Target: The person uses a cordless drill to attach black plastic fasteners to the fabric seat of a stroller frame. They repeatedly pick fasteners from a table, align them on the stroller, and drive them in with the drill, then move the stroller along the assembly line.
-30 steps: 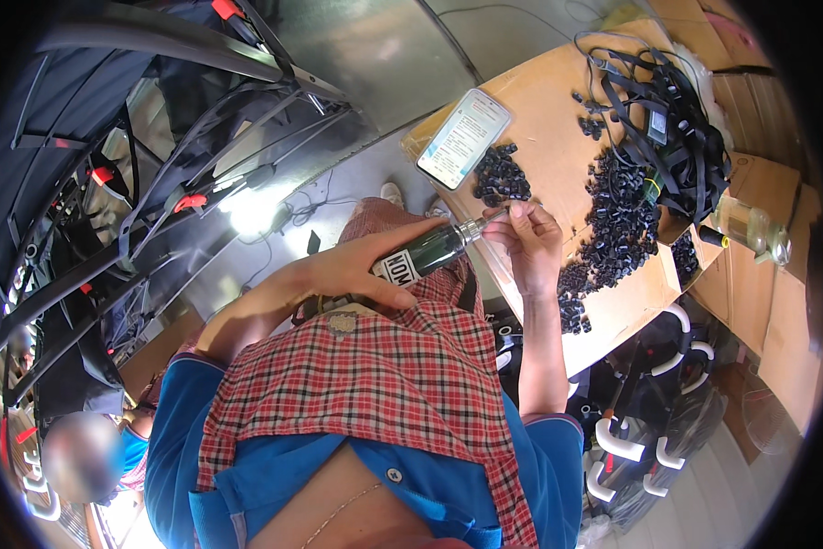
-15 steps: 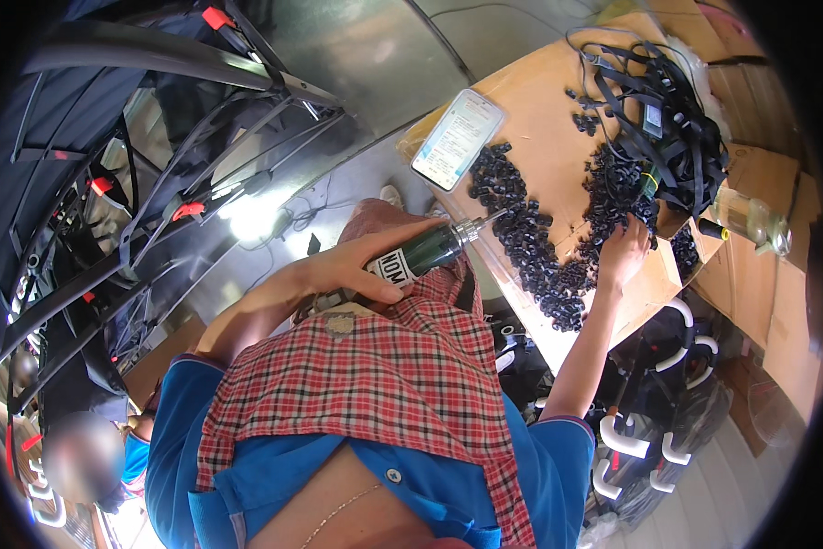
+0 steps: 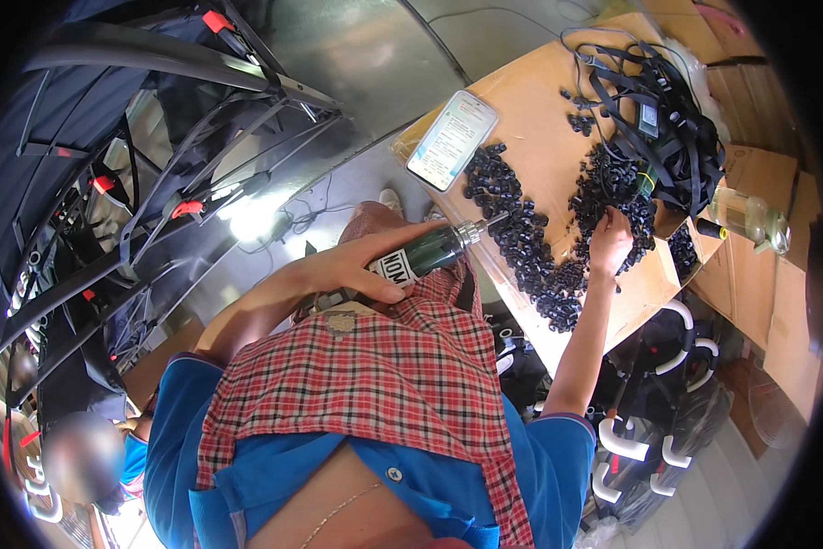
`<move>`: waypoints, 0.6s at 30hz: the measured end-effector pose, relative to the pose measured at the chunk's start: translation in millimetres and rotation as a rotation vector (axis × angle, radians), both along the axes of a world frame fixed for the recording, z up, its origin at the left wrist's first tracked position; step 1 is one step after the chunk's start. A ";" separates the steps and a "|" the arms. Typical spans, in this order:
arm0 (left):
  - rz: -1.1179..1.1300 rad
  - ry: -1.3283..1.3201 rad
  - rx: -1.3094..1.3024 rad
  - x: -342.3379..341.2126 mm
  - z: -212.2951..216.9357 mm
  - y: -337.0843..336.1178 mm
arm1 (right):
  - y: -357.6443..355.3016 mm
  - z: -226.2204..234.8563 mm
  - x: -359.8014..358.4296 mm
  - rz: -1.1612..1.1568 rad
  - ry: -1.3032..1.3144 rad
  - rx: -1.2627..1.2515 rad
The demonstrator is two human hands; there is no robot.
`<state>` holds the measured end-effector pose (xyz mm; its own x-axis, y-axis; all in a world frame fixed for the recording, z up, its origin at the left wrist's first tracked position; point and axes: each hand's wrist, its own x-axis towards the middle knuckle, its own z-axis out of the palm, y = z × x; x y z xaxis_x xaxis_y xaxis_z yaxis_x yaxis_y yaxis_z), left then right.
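Taking the middle of the view as the clock's centre, the left hand (image 3: 355, 263) is just off it at 9 o'clock, its grip wrapped firmly around the body of a dark green power screwdriver (image 3: 428, 252). The tool lies slanted across the centre, its thin bit pointing towards 2 o'clock, close to the nearer heap of small black plastic fittings (image 3: 527, 234). The right hand (image 3: 612, 245) is at about 3 o'clock, fingers bent down into the farther heap of black pieces (image 3: 595, 183); whether that grip has hold of one, I cannot tell.

The step in hand seems to be picking out a single piece. A fingertip pinch would serve best, lifting one piece clear so that neighbours do not tumble along. The screwdriver is best held at one angle, with the bit clear of the nearer heap.

The fittings are short, stubby and mostly dark, some with a dull shine, and look hard and slippery. They lie on a table (image 3: 547, 119) topped with smooth tan cardboard. At 2 o'clock, flat black webbing straps (image 3: 688, 137) are tangled in a soft mound. A flat, glossy phone (image 3: 450, 145) lies between 12 and 1. Near 3, farther out, is a clear, rounded plastic bottle (image 3: 741, 220).
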<state>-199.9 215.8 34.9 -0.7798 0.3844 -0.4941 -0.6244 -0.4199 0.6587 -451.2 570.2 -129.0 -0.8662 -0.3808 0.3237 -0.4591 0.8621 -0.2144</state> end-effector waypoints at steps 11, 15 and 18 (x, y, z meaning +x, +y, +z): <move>-0.051 0.112 -0.050 -1.4 -2.5 5.3 | -99.0 80.8 60.7 0.103 -1.062 -1.278; -0.089 0.101 -0.091 0.0 1.8 0.9 | -113.5 79.6 76.5 0.078 -1.543 -1.755; 0.013 0.087 -0.055 3.6 -3.2 5.0 | -120.0 81.8 82.8 0.073 -1.654 -1.800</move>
<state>-196.2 220.8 31.6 -0.8254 0.3480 -0.4445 -0.5586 -0.3893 0.7324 -368.4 450.1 -47.2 -0.6454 -0.6527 -0.3968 0.7559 -0.4710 -0.4548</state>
